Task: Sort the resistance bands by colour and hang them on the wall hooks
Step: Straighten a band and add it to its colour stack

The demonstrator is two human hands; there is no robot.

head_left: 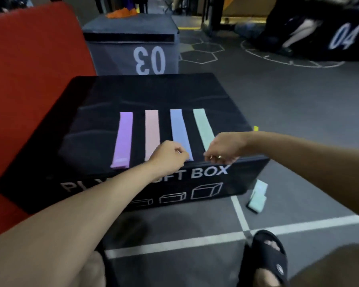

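left hand (167, 155) — fingertips blurred, grip unclear

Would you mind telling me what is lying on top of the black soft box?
Four bands lie side by side on the black soft box: purple, pink, blue and green. The left hand and right hand cover their near ends.

purple band (123, 139), pink band (151, 133), blue band (180, 133), green band (203, 127), flat, parallel

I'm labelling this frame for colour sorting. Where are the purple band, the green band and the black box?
purple band (123, 139), head view, middle of the strip.
green band (203, 126), head view, upper half, clear of the hand.
black box (211, 179), head view, front wall by the lettering.
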